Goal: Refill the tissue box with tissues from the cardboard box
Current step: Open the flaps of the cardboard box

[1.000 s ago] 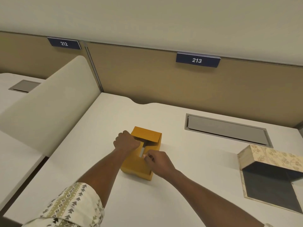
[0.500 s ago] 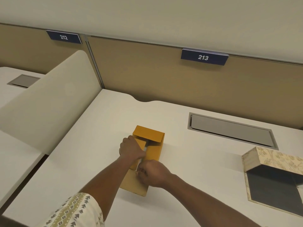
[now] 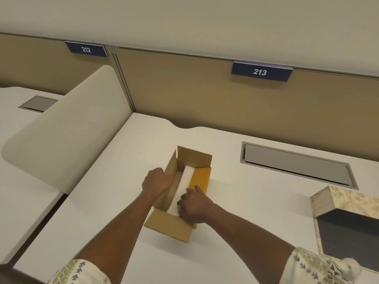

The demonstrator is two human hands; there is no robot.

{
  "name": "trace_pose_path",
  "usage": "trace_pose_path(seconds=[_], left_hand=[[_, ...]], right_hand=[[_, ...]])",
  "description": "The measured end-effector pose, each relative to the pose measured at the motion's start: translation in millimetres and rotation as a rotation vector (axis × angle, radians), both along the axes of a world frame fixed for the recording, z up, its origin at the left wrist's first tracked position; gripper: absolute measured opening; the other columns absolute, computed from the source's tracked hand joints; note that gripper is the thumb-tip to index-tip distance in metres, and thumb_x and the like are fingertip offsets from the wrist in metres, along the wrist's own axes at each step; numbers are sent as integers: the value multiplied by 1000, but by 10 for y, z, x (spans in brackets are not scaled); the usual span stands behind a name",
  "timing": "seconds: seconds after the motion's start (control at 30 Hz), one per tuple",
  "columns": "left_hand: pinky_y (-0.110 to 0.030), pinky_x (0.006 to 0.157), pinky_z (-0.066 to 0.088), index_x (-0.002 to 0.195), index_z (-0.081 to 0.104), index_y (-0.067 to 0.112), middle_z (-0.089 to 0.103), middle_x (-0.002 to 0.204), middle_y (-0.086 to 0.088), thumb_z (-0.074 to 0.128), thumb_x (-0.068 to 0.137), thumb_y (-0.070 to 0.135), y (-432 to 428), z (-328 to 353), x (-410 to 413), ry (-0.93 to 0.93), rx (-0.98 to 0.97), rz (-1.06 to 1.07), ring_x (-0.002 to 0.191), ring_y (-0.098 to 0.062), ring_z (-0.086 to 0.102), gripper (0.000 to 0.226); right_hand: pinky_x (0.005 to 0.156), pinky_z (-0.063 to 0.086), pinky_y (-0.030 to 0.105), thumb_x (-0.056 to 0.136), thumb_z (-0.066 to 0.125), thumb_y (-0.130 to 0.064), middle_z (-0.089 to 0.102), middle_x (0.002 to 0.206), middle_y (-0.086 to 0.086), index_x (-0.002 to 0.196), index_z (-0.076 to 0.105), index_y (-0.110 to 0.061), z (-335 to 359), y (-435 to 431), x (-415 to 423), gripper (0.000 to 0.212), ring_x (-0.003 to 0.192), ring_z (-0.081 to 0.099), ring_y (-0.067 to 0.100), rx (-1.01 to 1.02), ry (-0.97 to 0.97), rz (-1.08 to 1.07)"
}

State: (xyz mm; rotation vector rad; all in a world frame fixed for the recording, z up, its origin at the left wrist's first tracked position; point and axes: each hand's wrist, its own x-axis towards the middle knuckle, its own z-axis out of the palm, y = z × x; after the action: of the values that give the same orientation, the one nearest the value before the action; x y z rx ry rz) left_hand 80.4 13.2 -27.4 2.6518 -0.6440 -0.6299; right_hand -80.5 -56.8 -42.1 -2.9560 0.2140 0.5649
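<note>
Soft, even overhead light, warm yellowish cast, no glare. My arms throw faint, diffuse shadows on desk (image 3: pixel 114 193). Wide-angle lens bows partition top edge (image 3: pixel 184 55) and stretches corners. Slight softness overall; my sleeve (image 3: pixel 320 269) blurred at bottom right.

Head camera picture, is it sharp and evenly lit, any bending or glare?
Head view: soft, even light, no glare; faint shadows beside the cardboard box and patterned tissue box. Wide-angle bending curves the partition's top rail. The 213 sign reads clearly; the right sleeve at the bottom edge looks blurred.
</note>
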Motion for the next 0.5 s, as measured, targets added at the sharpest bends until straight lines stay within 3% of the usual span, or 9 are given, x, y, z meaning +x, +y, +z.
trace_pose_path(seconds=[0.13,0.3,0.5], left_hand=[[-27,58,43,92,59,12,61,83,-1,56,83,23,105,50,119,-64,-24,93,72,-21,59,13],[-30,63,42,106,57,9,62,96,-6,54,88,19,181,6,163,-36,-13,187,79,-26,56,20],[-34,69,46,116,54,6,64,109,-12,49,93,16,206,-100,120,1,-61,260,82,-27,55,26]], right_hand=[[121,13,57,106,31,-43,58,134,13,133,64,-16,52,-23,77,51,134,41,35,-45,28,37],[122,13,55,104,38,-45,58,136,15,124,70,-14,133,-44,127,49,132,45,32,-74,-98,44],[114,30,55,100,47,-45,73,100,12,102,76,-11,311,-178,87,45,104,61,31,-201,-330,-16]])
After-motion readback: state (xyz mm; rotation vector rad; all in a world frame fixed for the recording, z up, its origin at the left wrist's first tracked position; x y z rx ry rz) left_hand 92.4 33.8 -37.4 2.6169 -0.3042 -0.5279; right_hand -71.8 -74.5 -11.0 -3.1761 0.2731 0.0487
